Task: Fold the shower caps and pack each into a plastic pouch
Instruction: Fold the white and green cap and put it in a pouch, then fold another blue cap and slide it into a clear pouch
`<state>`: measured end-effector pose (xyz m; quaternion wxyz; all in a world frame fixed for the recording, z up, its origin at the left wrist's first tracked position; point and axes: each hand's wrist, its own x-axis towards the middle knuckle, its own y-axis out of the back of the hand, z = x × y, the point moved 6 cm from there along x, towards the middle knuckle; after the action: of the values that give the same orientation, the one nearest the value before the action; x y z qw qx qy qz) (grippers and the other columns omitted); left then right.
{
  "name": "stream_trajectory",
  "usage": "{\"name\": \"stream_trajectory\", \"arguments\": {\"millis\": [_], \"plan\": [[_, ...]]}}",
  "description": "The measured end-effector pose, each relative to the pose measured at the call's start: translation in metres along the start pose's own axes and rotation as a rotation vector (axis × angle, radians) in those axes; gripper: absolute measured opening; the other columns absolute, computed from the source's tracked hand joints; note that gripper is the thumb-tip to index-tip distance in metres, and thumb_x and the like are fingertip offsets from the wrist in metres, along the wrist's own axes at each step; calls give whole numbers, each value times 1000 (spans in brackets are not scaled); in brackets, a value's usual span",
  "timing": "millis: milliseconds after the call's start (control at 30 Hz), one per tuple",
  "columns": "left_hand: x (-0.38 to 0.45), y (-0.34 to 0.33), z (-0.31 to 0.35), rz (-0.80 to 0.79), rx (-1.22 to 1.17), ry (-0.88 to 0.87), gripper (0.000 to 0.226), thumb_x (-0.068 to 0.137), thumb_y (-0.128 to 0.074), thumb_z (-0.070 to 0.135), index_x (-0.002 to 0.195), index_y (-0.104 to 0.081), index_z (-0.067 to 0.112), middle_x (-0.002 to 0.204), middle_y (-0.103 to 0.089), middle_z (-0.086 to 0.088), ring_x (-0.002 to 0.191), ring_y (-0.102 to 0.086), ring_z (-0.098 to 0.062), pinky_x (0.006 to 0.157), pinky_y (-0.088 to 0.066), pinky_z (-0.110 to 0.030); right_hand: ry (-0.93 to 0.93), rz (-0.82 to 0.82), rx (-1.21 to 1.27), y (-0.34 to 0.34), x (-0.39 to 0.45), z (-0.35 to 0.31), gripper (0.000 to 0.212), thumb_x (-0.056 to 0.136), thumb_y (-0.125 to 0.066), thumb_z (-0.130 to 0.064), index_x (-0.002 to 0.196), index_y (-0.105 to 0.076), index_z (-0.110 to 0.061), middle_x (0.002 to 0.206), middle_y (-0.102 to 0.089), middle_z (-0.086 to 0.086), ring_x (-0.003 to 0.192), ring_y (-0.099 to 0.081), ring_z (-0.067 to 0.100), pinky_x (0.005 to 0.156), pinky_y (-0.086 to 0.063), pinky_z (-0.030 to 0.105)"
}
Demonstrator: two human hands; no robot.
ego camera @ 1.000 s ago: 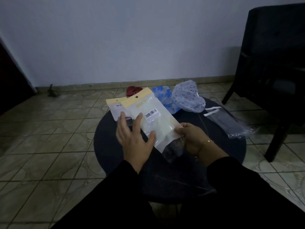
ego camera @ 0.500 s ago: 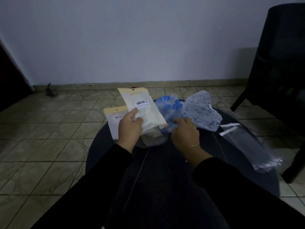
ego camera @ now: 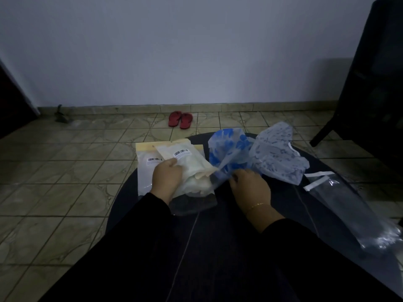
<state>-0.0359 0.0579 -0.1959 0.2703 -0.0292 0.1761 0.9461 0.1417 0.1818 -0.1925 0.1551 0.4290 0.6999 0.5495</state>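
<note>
Change since earlier view: the left hand [ego camera: 166, 178] has lowered the filled white pouch with a yellow header and barcode label [ego camera: 187, 159] onto the matching pouch beneath it [ego camera: 145, 168]; the right hand [ego camera: 248, 187] has closed on the blue cap.
Round dark table [ego camera: 218, 225]: near half bare, open room for folding; edge curves away close behind the caps.
Left hand: fingers curled on the top pouch, pressing it down.
Right hand: pinching the near hem of the thin translucent shower cap with blue blotches [ego camera: 229, 149].
Handling, judged: featherlight, limp, slippery film; best taken at the gathered hem.
Pale shower cap with grey-blue print [ego camera: 277, 155]: touching the blue cap's right side, untouched.
Stack of empty clear plastic pouches with white strips [ego camera: 340, 197]: right, overhanging the rim.
Red sandals [ego camera: 180, 119]: on the floor by the wall.
</note>
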Motion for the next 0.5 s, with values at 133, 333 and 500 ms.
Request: {"name": "stream_trajectory", "arguments": {"millis": [133, 333, 500], "plan": [[-1, 9, 1, 40, -16, -14, 48, 89, -43, 3, 137, -48, 8, 138, -49, -6, 125, -46, -24, 109, -36, -36, -118, 41, 208, 5, 1, 3, 23, 97, -46, -28, 92, -60, -10, 92, -63, 6, 84, -59, 21, 65, -40, 28], [-2, -1, 11, -53, 169, -86, 47, 92, -40, 6, 139, -45, 11, 142, -45, -8, 127, -44, -25, 107, -34, -29, -201, 158, 599, 20, 2, -5, 19, 96, -48, -18, 81, -50, -8, 72, -53, 3, 70, -50, 16, 64, -38, 29], [0, -26, 9, -155, 346, -131, 57, 84, -40, 31, 140, -45, 21, 144, -45, -5, 128, -43, -29, 109, -33, -39, -156, 159, 683, 25, 0, -19, 13, 96, -50, -17, 93, -55, -5, 83, -56, 3, 78, -53, 13, 69, -39, 22]]}}
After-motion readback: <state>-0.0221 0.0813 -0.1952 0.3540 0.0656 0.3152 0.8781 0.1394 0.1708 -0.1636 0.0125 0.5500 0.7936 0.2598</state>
